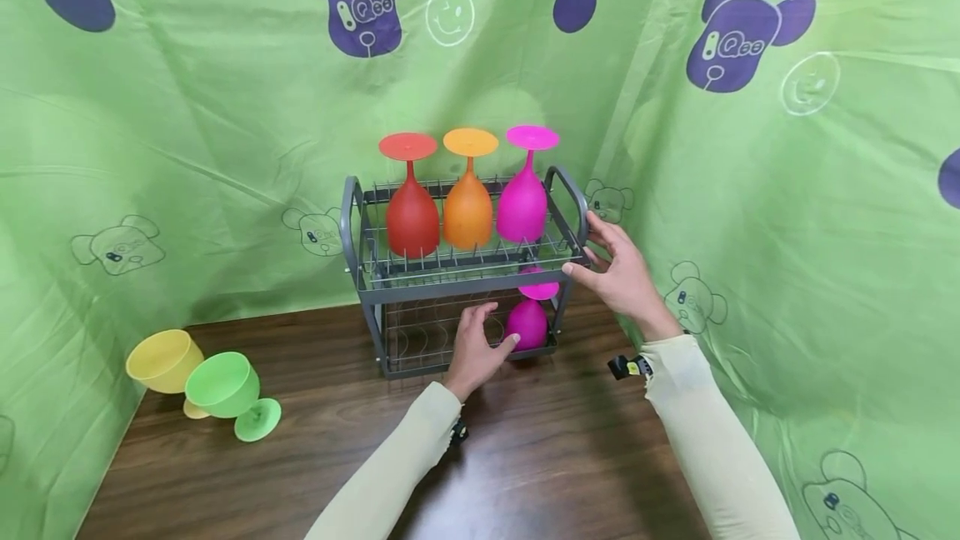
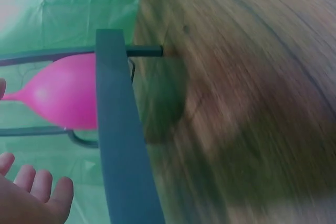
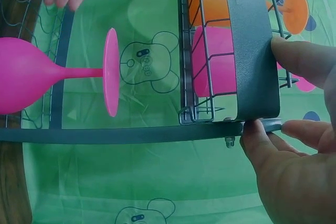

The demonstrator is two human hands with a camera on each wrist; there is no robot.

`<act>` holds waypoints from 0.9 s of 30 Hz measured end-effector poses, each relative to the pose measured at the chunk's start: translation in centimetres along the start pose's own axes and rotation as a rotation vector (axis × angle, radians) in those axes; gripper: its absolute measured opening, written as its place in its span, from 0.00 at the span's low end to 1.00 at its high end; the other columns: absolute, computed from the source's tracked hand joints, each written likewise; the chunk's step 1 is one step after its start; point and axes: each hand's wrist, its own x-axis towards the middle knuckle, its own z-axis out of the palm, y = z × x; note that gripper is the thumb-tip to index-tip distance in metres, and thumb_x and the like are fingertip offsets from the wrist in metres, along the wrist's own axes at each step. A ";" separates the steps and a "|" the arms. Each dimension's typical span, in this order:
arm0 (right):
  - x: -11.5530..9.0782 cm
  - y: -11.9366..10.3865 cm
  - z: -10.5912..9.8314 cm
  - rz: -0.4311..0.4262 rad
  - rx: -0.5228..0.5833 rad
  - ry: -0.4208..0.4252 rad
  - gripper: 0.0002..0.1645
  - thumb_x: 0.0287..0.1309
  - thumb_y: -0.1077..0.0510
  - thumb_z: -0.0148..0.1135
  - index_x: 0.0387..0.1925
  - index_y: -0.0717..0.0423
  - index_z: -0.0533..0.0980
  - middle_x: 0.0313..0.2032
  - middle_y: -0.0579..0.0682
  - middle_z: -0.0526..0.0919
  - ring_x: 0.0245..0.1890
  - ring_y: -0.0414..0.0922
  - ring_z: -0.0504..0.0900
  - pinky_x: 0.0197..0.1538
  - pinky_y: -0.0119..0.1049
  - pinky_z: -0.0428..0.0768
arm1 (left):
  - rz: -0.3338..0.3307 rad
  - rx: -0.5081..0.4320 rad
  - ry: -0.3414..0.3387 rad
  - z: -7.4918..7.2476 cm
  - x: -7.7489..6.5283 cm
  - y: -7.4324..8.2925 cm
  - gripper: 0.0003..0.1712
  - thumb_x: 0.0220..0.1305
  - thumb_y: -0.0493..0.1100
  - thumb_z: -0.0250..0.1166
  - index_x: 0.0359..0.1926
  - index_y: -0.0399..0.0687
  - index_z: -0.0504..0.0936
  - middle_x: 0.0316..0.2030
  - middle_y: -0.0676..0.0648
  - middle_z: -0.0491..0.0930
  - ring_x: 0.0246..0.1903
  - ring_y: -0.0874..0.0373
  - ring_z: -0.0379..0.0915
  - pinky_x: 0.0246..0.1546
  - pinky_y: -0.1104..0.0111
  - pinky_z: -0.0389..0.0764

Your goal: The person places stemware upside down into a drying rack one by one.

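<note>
The low pink cup (image 1: 528, 325) stands upside down at the bottom of the rack (image 1: 450, 284), near its right end, with its round foot up. The left hand (image 1: 476, 352) is in front of the rack, just beside this cup. Its fingers are loose and apart and it grips nothing, maybe so it does not bump the cup. The right hand (image 1: 622, 277) is clamped on the rack's top right front corner, thumb on one side and fingers on the other. This looks like a way to make the rack steady, so the cups do not wobble. On top of the rack, the red cup (image 1: 412, 219), the orange cup (image 1: 467, 211) and the top pink cup (image 1: 522, 205) stand in a row, going from left to right. They are upside down too, likely because the wide mouth sits better than the small foot, and water could drip out. Left of the rack, well apart from it, the yellow cup (image 1: 165, 361) and the green cup (image 1: 223, 386) stand on the table (image 1: 525, 473) with their mouths up. The green one is nearer the person; whether those two touch is hard to tell.
</note>
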 end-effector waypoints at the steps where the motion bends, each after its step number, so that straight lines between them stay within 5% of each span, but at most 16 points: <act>1: 0.0 0.0 0.0 0.004 0.004 0.002 0.58 0.58 0.62 0.79 0.83 0.47 0.57 0.74 0.56 0.66 0.76 0.55 0.69 0.75 0.40 0.72 | 0.008 0.001 0.004 -0.4 -0.2 -0.1 0.41 0.63 0.58 0.75 0.73 0.54 0.72 0.66 0.41 0.71 0.66 0.43 0.71 0.65 0.46 0.79; 22: -1.0 0.4 0.9 -0.001 0.004 0.068 0.50 0.61 0.60 0.77 0.80 0.52 0.63 0.74 0.56 0.67 0.77 0.56 0.68 0.76 0.41 0.71 | 0.107 0.060 0.168 -6.3 -4.5 0.0 0.34 0.61 0.54 0.77 0.66 0.52 0.79 0.62 0.47 0.74 0.61 0.46 0.76 0.65 0.52 0.80; 27: -1.8 0.2 1.3 -0.004 -0.046 0.091 0.49 0.61 0.57 0.78 0.79 0.51 0.65 0.74 0.57 0.68 0.77 0.57 0.68 0.76 0.53 0.72 | 0.106 0.060 0.209 -7.3 -5.5 -0.2 0.35 0.58 0.51 0.78 0.66 0.50 0.79 0.62 0.46 0.75 0.60 0.45 0.76 0.63 0.52 0.80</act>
